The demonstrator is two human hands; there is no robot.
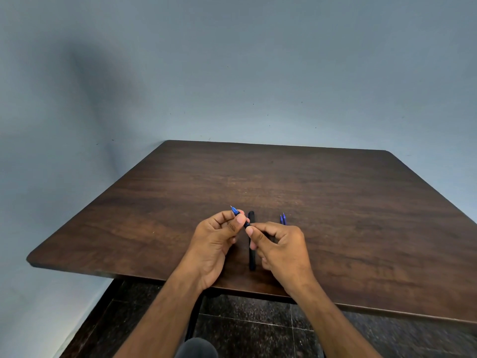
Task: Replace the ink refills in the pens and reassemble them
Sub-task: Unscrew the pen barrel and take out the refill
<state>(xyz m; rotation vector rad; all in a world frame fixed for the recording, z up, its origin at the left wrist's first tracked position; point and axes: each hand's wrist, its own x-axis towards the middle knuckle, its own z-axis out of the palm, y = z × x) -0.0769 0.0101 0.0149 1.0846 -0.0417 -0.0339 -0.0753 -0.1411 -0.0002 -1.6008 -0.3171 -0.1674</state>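
Observation:
My left hand [219,239] and my right hand [278,244] hold one dark pen [246,224] between them, just above the table [335,202]. The pen's blue tip section [234,210] with its thin metal point sticks out up-left past my left thumb. My right fingertips pinch the pen's other end, most of which is hidden in that hand. A second black pen [251,241] lies lengthwise on the table between my hands. Two blue refills [283,219] lie side by side behind my right hand, only their tips showing.
The dark wooden table stands against a grey-blue wall. Its near edge runs under my wrists, with a dark speckled tile floor [258,326] below. A dark knee or trouser leg [196,348] shows at the bottom.

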